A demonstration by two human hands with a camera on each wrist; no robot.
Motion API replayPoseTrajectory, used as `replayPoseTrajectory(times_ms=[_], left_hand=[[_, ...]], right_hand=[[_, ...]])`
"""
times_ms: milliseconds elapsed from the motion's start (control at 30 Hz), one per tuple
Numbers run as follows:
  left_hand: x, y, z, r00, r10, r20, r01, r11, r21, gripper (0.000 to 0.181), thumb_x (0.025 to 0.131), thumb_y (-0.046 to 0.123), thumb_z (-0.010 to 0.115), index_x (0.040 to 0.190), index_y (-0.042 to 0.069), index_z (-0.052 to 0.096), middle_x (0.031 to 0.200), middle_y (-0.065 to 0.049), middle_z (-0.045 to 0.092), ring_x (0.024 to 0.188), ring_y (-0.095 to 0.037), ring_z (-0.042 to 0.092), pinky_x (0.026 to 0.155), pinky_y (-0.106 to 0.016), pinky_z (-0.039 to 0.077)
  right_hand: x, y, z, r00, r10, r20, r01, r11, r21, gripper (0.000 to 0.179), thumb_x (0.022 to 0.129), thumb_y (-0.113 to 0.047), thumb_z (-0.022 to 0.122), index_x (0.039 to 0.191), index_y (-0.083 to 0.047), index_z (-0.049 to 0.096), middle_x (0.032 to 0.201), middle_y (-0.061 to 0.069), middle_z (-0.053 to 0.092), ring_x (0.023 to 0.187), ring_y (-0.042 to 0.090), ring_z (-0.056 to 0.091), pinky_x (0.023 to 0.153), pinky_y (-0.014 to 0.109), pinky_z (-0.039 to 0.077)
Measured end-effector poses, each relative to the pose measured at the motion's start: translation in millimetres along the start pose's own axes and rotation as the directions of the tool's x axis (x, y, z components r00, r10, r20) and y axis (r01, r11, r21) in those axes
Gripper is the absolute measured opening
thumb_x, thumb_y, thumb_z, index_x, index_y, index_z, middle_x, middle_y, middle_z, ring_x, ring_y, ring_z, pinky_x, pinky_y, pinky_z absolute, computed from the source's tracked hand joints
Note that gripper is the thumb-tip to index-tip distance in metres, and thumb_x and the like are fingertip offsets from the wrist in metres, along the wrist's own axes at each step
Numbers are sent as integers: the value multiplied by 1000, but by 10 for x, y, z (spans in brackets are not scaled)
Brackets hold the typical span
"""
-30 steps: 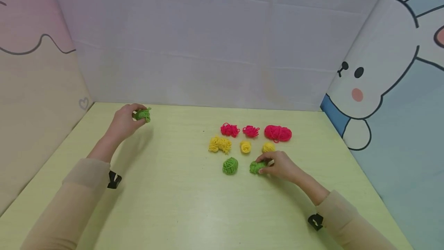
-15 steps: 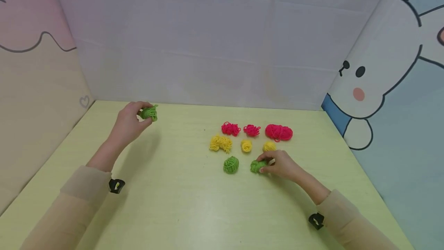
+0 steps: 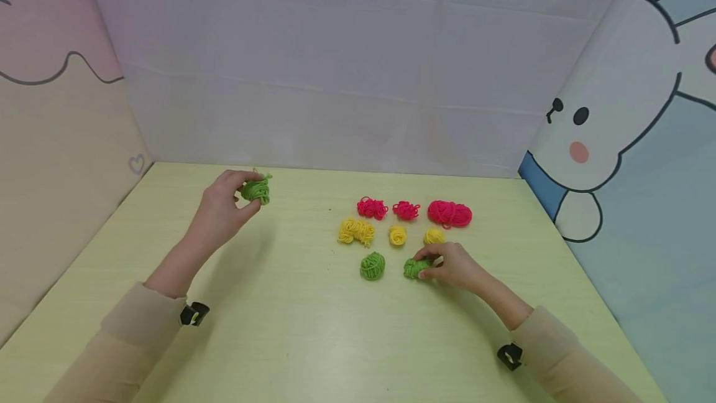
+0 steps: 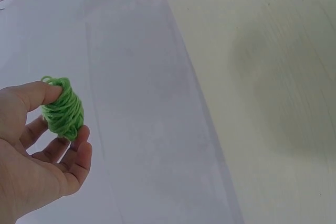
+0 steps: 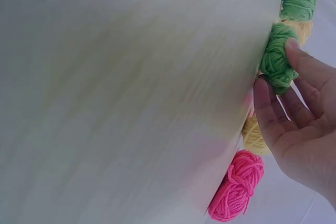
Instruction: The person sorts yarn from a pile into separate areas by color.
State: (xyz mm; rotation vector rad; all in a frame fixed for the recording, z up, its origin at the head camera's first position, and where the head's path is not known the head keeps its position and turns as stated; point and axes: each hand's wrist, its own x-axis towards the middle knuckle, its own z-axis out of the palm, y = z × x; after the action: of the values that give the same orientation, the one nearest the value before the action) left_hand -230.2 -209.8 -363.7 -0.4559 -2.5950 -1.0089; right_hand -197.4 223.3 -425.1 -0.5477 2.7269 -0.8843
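Observation:
Pinched between the thumb and fingers of my left hand (image 3: 224,207) is a small green yarn bundle (image 4: 64,109), held above the table's back left, its shadow falling below. My right hand (image 3: 457,268) grips a second green yarn bundle (image 5: 278,59) on the table, thumb on one side and fingers on the other. Just left of that bundle lies a round green yarn ball (image 3: 371,265). Close behind the right fingers is a yellow yarn ball (image 3: 434,236), partly covered by them in the head view.
A yellow yarn bundle (image 3: 355,232) and a small yellow ball (image 3: 397,235) lie in the middle row. Behind them sit two small pink yarn bundles (image 3: 371,208) and a larger pink skein (image 3: 450,214). A pale cloth wall (image 3: 335,79) rises at the table's back edge.
My left hand has moved to the right with its green yarn bundle. The right hand keeps its grip in the same place, and the other yarn pieces have not moved.

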Motion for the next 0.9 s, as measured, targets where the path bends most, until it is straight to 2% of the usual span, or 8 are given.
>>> replayPoseTrajectory(times_ms=[200,533,700,900], left_hand=[[-73,119,56,1000,28,1,-28,999,-18,37,85,3,63,121,6,57,116,-13,54,95,-26,49,77,-42,47],[-180,281,175,992,124,-7,-124,991,-47,37,81,1,67,117,9,57,115,-9,56,95,-22,52,77,-40,50],[-241,365,244,989,144,25,-142,987,-72,38,80,1,68,116,10,57,114,-7,56,97,-21,54,79,-41,52],[-304,397,362,986,155,60,-150,985,-90,39,80,0,68,115,12,58,113,-5,56,97,-19,55,79,-39,52]], right_hand=[[-8,-5,4,1000,3,2,-3,1000,-5,24,77,-13,77,100,-10,70,95,-1,66,88,15,58,74,25,54],[-22,-19,3,1000,-7,1,7,1000,-5,24,77,-11,77,100,-11,70,96,-1,66,88,16,58,74,25,54],[-27,-22,-4,1000,-6,2,6,1000,-6,24,78,-12,77,101,-11,70,96,-1,66,88,16,58,74,26,54],[-24,-18,-1,1000,-2,0,2,1000,-6,24,78,-12,77,101,-11,71,96,-1,66,88,16,58,75,26,54]])
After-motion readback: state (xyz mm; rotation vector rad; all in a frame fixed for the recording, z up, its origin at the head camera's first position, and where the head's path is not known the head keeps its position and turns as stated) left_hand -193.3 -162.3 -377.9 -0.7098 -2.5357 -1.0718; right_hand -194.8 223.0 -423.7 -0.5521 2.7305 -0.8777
